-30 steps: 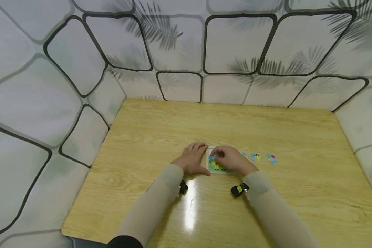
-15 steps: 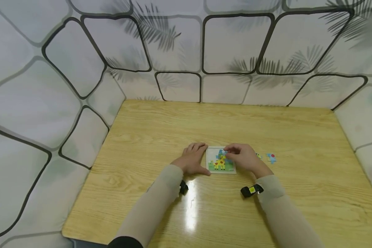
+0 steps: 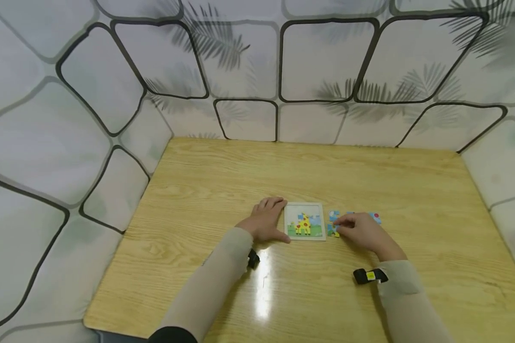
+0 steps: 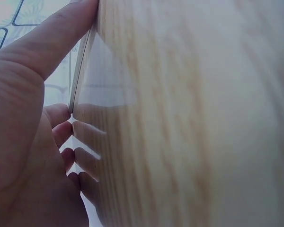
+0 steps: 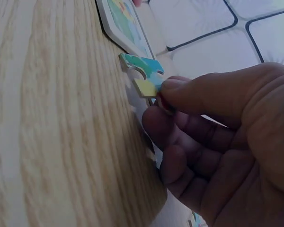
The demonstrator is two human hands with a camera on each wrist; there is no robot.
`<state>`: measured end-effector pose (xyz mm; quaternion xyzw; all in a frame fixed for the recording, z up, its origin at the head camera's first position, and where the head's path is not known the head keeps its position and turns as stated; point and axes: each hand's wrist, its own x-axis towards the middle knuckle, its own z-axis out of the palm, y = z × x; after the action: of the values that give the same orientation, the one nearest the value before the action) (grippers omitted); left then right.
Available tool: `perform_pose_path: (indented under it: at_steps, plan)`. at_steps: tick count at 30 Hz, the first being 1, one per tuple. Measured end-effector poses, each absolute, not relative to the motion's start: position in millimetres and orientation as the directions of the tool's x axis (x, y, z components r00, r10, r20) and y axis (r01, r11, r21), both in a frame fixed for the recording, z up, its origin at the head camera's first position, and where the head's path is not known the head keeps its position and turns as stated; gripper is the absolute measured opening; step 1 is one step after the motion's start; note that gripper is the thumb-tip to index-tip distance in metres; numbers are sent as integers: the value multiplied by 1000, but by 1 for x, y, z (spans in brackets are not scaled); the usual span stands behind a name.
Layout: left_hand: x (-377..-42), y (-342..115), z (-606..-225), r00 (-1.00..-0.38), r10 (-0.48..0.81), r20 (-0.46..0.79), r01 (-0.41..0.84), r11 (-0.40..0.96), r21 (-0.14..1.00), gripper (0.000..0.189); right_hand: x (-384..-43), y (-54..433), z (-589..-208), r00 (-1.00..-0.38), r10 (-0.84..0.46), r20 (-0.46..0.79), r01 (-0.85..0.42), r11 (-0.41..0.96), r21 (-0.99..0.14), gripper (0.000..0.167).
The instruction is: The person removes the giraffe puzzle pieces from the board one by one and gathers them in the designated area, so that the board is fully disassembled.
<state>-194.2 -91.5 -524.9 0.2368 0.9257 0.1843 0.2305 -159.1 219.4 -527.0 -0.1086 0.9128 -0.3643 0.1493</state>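
Observation:
A small white-framed puzzle tray (image 3: 293, 211) lies on the table, partly filled with a giraffe picture (image 3: 303, 225); its top strip and left side show bare board. My left hand (image 3: 266, 221) rests flat along the tray's left edge, fingers extended and thumb at the lower corner. Just right of the tray, my right hand (image 3: 365, 232) pinches a green, blue and yellow jigsaw piece (image 3: 332, 230) by its edge. In the right wrist view the thumb overlaps that piece (image 5: 146, 66), close over the tabletop.
A blue and white jigsaw piece (image 3: 334, 215) lies just above the pinched one. Farther right is a blue piece with a red spot (image 3: 375, 217); another blue bit (image 3: 350, 212) shows behind the right hand. Patterned panels (image 3: 249, 119) border the wooden table (image 3: 223, 166).
My right hand has moved from over the tray rightward to the loose pieces beside it, uncovering the giraffe picture. My left hand has stayed at the tray's left edge.

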Motion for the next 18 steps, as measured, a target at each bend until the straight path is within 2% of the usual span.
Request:
perform_pose_path:
  at_steps: [11,18]
  plan:
    - [-194,-93,-524,-771,536,-344,361,813,458,113,-154,217,-523,-920,-339,-195,-155,773,-615,18]
    - [-195,-94,-523,-776,528,-344,353,817,457,114,-157,207,-519,-921,-338,-195,-151,769,-621,18]
